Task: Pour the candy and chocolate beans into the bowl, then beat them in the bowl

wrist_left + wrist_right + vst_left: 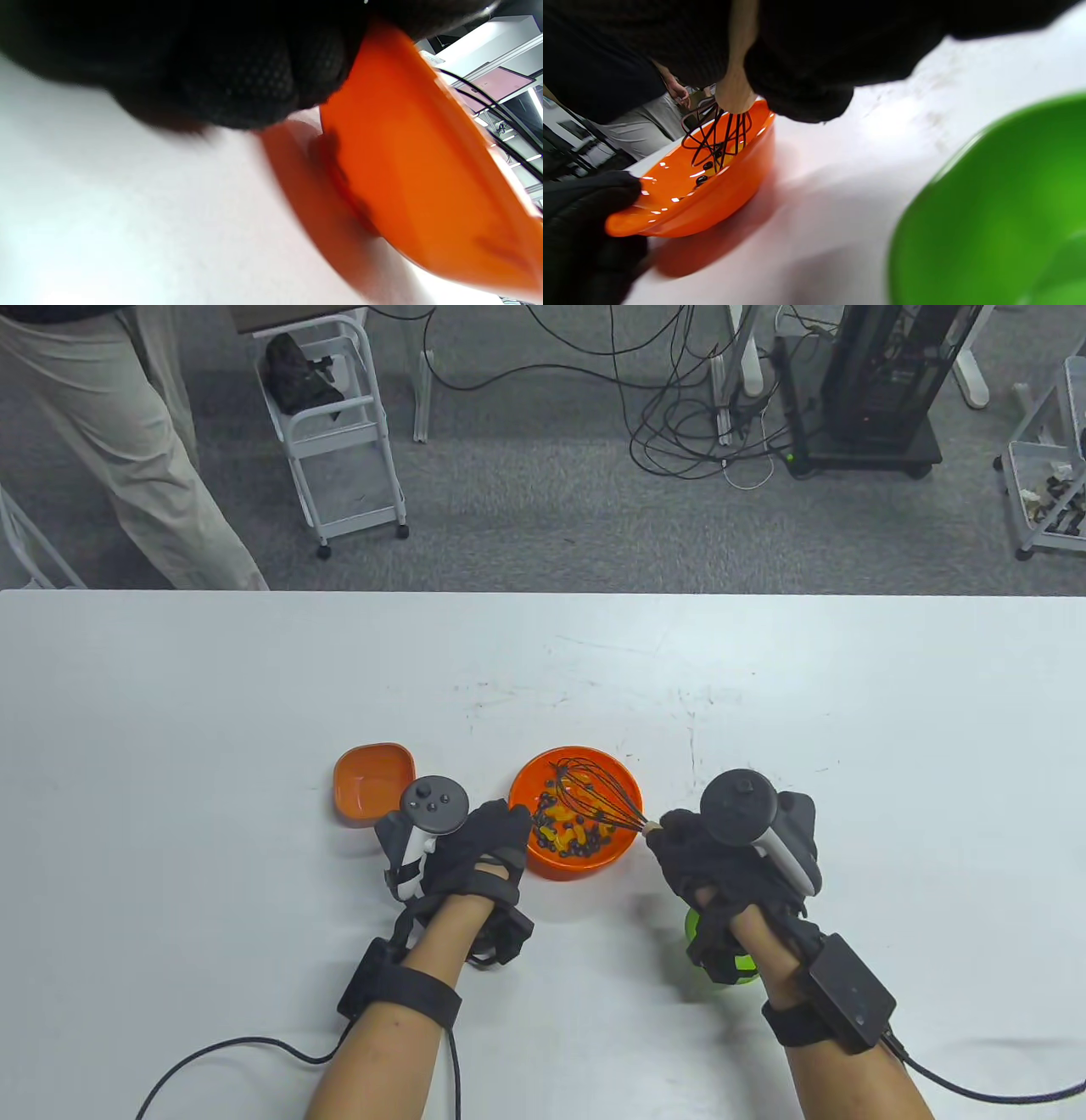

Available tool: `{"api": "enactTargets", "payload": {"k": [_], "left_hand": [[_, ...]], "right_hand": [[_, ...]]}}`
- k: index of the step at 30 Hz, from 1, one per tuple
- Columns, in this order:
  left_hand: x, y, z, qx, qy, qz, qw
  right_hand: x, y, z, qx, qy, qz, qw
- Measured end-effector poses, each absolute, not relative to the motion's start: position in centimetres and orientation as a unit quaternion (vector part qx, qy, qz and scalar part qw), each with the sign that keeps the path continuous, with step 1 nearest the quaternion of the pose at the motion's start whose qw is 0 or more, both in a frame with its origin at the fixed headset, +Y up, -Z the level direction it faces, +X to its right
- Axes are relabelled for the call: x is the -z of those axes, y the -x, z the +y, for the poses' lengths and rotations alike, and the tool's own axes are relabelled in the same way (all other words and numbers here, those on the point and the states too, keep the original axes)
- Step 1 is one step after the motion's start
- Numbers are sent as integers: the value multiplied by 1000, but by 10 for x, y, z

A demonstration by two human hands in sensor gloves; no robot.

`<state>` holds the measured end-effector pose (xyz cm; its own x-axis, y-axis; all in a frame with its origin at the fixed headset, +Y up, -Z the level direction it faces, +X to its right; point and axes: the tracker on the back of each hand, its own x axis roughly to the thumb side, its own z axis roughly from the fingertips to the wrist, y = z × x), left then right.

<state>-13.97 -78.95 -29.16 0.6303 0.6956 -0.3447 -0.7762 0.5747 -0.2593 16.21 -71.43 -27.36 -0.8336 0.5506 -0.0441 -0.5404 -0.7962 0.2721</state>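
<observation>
An orange round bowl stands near the table's front middle, with yellow candy and dark chocolate beans in it. My left hand grips its left rim; the bowl's wall fills the left wrist view. My right hand grips the pale handle of a black wire whisk, whose wires reach into the bowl over the sweets. In the right wrist view the whisk dips into the bowl, and my left hand's glove holds the rim.
An empty orange square dish lies left of the bowl. A green dish sits under my right wrist, large in the right wrist view. A person in beige trousers stands beyond the table's far left edge, near a white cart.
</observation>
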Motion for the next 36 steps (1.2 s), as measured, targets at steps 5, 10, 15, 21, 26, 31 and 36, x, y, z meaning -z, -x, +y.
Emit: {"api": "enactTargets", "payload": {"k": [5,10,15,21,26,31,36], "left_hand": [[292,143,-792,-434,202,109,871],[292,143,-792,-434,202,111,871],[291,140,-791,-425,202,102,876],[292,138,-792,-426,211,93,875],[292,139,-792,-428,210,97,874],[292,139,-792,-431,211,102,871],[291,137,-791,-426,209,97,875]], "right_hand": [[270,-156,-708,-951,-49,145,269],[265,-162,-688,-965,-56,141,213],[263,-171,-673,-981,-11,93,167],[268,-170,-692,-977,18,70,199],[270,-158,-705,-963,-5,108,245],[265,-156,-689,-962,-45,138,231],[263,-167,-670,-975,-47,134,168]]}}
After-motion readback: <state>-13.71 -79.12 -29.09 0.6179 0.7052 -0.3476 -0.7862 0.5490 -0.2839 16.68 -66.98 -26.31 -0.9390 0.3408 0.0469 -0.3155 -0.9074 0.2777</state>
